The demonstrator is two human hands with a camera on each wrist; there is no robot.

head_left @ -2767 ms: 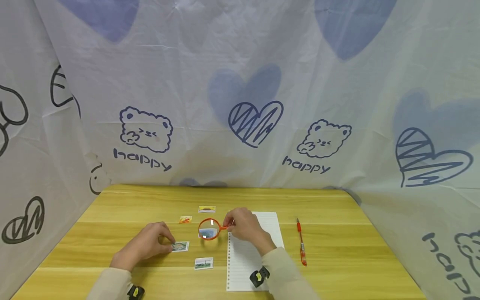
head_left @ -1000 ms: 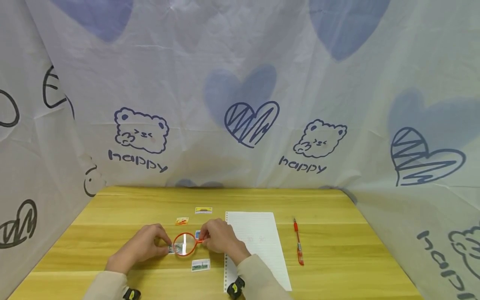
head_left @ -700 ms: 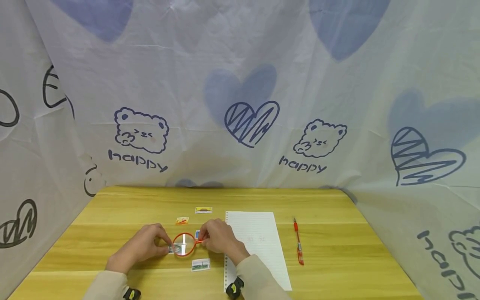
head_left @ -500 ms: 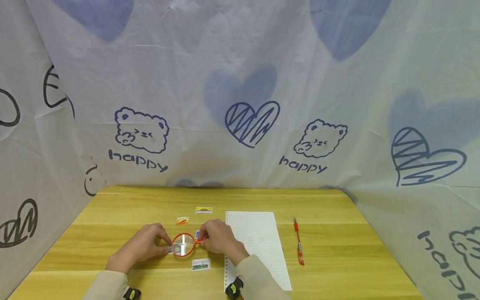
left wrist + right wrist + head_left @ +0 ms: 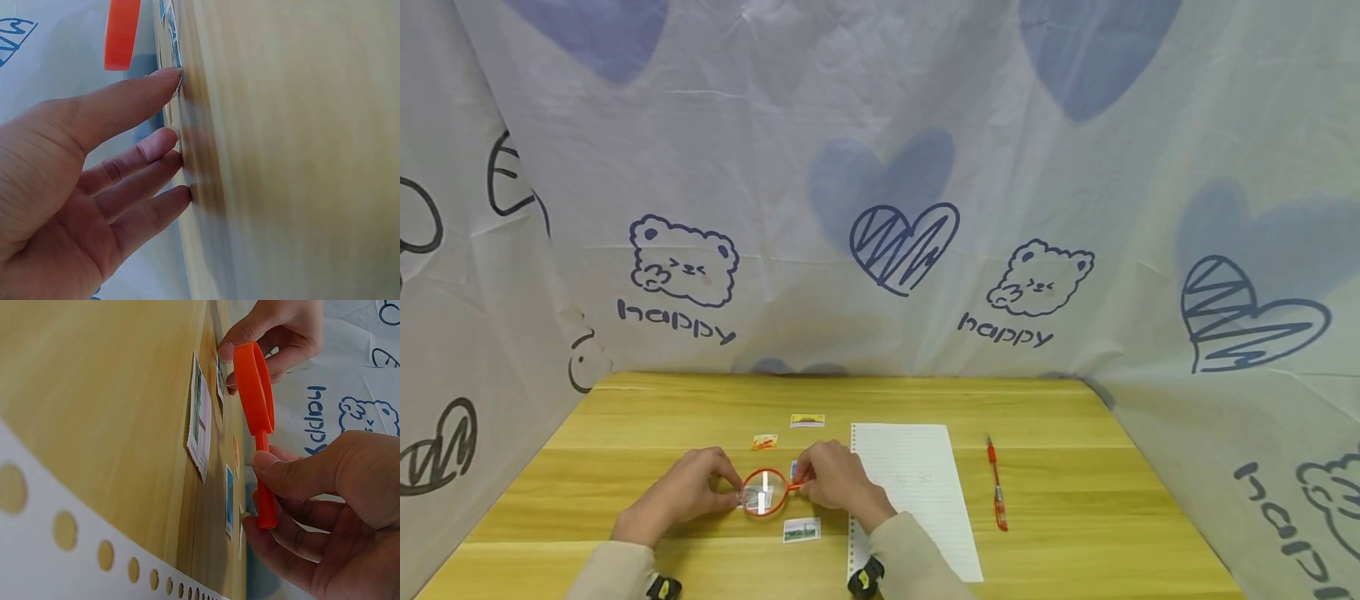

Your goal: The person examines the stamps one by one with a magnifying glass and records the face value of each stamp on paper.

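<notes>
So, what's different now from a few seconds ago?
The right hand has carried the magnifying glass off the blue stamp, leftward and nearer the person, so its lens now overlaps the stamp at the left hand. Nothing visibly was taken hold of or let go. The stamps, lined paper and red pen stayed put, and the left hand still touches its stamp.

Magnifier [image 5: 250, 394]: smooth plastic, glossy lens [image 5: 765, 492]
Stamps [image 5: 200, 419]: paper, perforated edges
Sheet [image 5: 917, 508]: matt paper
Tabletop [image 5: 1090, 500]: smooth, wood-grained
Backdrop [image 5: 790, 158]: creased, cloth-like
</notes>
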